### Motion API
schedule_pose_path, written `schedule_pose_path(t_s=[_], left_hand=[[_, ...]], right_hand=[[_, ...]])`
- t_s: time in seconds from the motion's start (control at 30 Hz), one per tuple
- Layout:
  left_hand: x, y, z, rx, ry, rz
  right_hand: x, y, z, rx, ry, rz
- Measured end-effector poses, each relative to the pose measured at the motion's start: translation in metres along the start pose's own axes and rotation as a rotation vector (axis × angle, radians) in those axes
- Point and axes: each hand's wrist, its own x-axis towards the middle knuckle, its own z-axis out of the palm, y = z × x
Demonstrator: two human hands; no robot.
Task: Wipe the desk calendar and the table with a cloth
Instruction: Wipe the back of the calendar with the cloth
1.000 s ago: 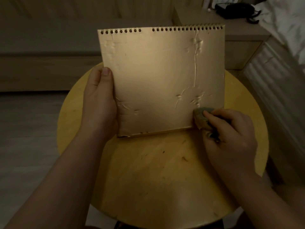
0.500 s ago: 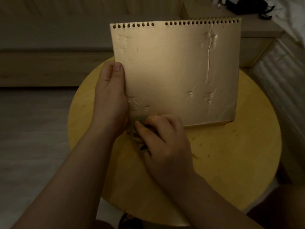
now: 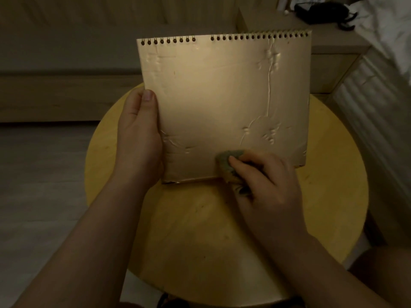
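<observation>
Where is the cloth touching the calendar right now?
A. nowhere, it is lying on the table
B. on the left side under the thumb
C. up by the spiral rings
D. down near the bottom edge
D: the right hand presses the cloth against the calendar low down, just above its bottom edge, while the left hand grips the left side.

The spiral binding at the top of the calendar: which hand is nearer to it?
Left. The left hand grips the desk calendar's left edge, below the spiral binding; the right hand presses the cloth near the bottom edge.
</observation>
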Motion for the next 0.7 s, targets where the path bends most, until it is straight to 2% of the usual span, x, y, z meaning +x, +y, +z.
schedule_pose_path(t_s=[0.37, 0.53, 0.7], left_hand=[[0.004, -0.006, 0.002, 0.013, 0.033, 0.023], [0.004, -0.006, 0.000, 0.049, 0.047, 0.024], [0.001, -0.004, 0.001, 0.094, 0.051, 0.036]], right_hand=[[-0.007, 0.072, -0.033, -0.136, 0.059, 0.009], [0.005, 0.082, -0.040, -0.115, 0.169, -0.035], [0.022, 0.090, -0.045, -0.131, 0.091, -0.152]])
